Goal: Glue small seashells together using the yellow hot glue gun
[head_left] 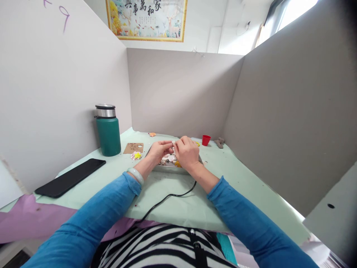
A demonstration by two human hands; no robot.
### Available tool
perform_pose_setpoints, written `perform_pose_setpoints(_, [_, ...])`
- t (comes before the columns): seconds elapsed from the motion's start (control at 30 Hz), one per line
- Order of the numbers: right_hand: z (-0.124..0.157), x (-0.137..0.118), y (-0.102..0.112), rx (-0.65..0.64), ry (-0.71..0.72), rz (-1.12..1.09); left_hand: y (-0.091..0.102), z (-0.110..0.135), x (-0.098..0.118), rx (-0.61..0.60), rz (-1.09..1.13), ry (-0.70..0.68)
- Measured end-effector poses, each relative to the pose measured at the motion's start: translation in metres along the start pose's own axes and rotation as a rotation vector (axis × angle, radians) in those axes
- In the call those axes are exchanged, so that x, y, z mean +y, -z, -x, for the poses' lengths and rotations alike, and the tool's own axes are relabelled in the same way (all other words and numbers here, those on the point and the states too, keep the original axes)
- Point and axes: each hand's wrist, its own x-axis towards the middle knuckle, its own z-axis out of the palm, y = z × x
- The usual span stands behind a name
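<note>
My left hand [161, 152] and my right hand [187, 152] meet above a shallow metal tray [170, 169]. The fingers of both are pinched together around a small pale piece [174, 143], mostly covered by the fingertips, so its kind does not show. Beneath my hands, the tray holds several small white, pinkish and orange-yellow pieces [170, 159]. Left of the tray lie a yellow flower-shaped piece [136, 156] and a brown card [133, 148] with a hole and dark markings.
A green bottle [108, 134] stands at left, behind a black phone-like slab [71, 178]. A red cup [206, 140], a grey lump [220, 143] and an orange piece [152, 134] sit near the back. A black cable [170, 195] runs towards me. Partitions [184, 93] enclose the table.
</note>
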Motion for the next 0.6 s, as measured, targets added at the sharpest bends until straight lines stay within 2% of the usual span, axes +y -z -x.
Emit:
perform_pose_setpoints(0.27, [0.001,0.000,-0.001,-0.013,-0.003,-0.010,0.000,0.000,0.000,-0.059,0.036,-0.018])
perform_pose_setpoints(0.4, [0.000,0.000,0.001,-0.014,-0.030,-0.139,-0.001,0.002,0.002,-0.044,0.055,0.002])
perform_pose_setpoints(0.6, [-0.008,0.020,0.001,0.042,-0.386,-0.415,-0.001,0.004,0.008,0.016,0.176,0.049])
